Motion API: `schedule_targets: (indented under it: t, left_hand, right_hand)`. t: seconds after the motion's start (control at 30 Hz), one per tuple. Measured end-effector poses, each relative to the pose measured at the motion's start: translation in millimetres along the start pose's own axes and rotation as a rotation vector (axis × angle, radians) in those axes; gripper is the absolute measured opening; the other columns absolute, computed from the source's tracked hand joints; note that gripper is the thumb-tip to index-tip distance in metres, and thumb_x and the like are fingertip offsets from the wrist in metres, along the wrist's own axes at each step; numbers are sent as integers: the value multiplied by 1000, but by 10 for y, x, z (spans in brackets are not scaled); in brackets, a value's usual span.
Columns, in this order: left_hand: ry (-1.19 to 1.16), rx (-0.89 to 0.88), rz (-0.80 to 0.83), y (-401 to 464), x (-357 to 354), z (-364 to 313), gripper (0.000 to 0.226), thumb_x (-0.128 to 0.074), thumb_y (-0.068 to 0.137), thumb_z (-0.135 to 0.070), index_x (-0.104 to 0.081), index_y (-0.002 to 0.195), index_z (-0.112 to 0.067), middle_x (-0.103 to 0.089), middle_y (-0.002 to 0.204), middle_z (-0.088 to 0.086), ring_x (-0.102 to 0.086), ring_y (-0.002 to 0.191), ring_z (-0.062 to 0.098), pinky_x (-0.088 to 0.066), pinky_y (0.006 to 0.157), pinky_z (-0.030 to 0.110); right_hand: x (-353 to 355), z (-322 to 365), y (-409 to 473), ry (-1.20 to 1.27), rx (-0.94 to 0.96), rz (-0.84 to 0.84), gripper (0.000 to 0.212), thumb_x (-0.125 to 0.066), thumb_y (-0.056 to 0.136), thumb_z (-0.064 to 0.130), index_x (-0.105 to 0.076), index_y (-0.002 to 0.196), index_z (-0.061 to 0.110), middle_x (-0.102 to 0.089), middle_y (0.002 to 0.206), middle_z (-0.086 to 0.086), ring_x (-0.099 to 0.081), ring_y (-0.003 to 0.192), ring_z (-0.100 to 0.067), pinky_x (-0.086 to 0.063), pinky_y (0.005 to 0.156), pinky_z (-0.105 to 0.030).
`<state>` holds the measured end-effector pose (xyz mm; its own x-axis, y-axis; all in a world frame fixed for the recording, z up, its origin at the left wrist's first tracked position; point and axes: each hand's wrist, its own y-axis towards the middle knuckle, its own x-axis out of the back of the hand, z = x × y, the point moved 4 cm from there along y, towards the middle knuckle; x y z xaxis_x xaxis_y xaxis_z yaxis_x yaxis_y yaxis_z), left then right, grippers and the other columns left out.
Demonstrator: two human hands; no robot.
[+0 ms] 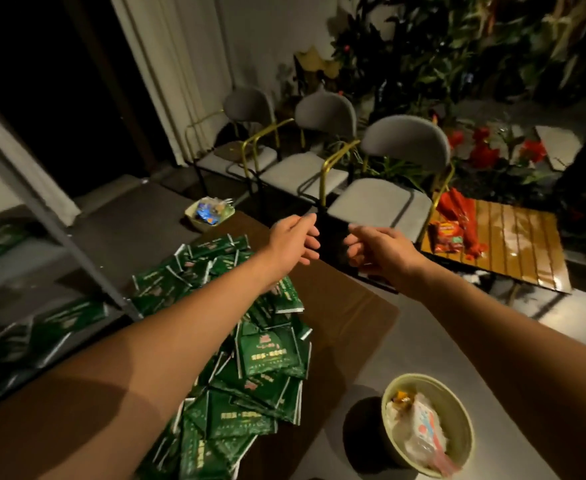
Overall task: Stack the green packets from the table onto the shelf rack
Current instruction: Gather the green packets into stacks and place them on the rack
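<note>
A loose heap of green packets (250,358) lies along the brown table (347,327), from its far end to the near edge. More green packets (63,318) lie on the grey shelf rack (59,233) at the left. My left hand (293,239) hovers above the far end of the heap, fingers loosely curled, holding nothing. My right hand (376,249) is level with it a little to the right, over the table's far right edge, fingers also loosely curled and empty. Both forearms stretch forward over the table.
A pale bowl (458,410) with wrapped snacks sits near my right forearm. A second bowl (210,211) of sweets stands at the table's far end. Three grey chairs (381,199) stand beyond. A wooden slatted table (513,244) with red snack packets is at the right, plants behind.
</note>
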<state>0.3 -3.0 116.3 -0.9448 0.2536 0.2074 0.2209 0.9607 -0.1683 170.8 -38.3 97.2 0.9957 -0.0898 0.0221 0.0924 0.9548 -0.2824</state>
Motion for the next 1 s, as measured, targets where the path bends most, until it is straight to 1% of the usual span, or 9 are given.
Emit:
schedule_targets:
  t: [0.2,0.3,0.4,0.57,0.67,0.77,0.87,0.93,1.0]
  left_hand:
    - [-55,-66,-150,-260,853,-425,34,-43,107,-33,-57,89,-9,-59,71,7,-61,56,16,-45,55,25]
    - [-90,-96,-253,-422,1296,-620,34,-43,107,-32,-57,87,-8,-59,70,8,-60,52,15,-45,52,24]
    - [-136,-117,-372,-653,1740,-799,35,-43,107,-31,-56,83,-9,-58,66,7,-60,48,13,-45,49,23]
    - [-83,-139,-546,-1155,2427,-975,35,-42,107,-35,-58,92,-8,-61,75,9,-63,64,20,-50,62,29]
    - [-107,-119,-638,-1381,2749,-1031,37,-41,107,-35,-57,88,-7,-60,74,11,-62,61,22,-48,60,30]
    - [-141,-91,-740,-1537,3021,-1046,37,-41,107,-33,-54,83,-8,-58,68,10,-59,47,15,-46,48,23]
    - [-144,-89,-808,-1755,3305,-989,36,-40,108,-32,-53,83,-9,-58,67,8,-59,43,13,-46,46,22]
    - [-139,-97,-832,-1897,3488,-940,36,-40,108,-31,-54,83,-9,-59,65,7,-60,45,15,-47,47,23]
    - [-118,-102,-847,-2022,3669,-904,35,-40,108,-30,-54,83,-9,-60,62,5,-60,46,16,-47,48,24]
  right_hand:
    - [-741,750,120,-47,96,185,26,-58,99,34,-66,95,9,-61,75,-5,-55,62,-16,-44,53,-21]
    - [-1153,1076,176,-87,153,301,26,-59,97,36,-68,94,11,-61,75,-4,-56,65,-18,-43,59,-27]
    - [-1609,1361,201,-91,216,422,24,-62,96,35,-68,91,12,-61,72,-2,-56,63,-18,-42,59,-28]
    - [-2407,1754,43,-106,284,693,24,-60,98,32,-62,80,16,-58,68,-2,-58,59,-19,-42,55,-26]
    - [-2825,1891,-106,-169,336,777,23,-59,99,32,-62,87,12,-66,73,-6,-63,61,-22,-44,59,-29]
    - [-3150,1983,-252,-183,364,837,21,-57,100,28,-61,91,9,-68,72,-6,-63,56,-19,-46,53,-25]
    - [-3476,2049,-434,-212,404,901,18,-57,100,23,-59,88,10,-68,73,-4,-63,58,-17,-45,52,-24]
    - [-3680,2097,-543,-286,498,894,15,-59,99,21,-61,88,10,-67,75,-2,-64,63,-15,-47,56,-25]
    - [-3884,2173,-637,-400,698,809,10,-65,96,20,-63,91,11,-65,78,3,-63,70,-10,-49,64,-27]
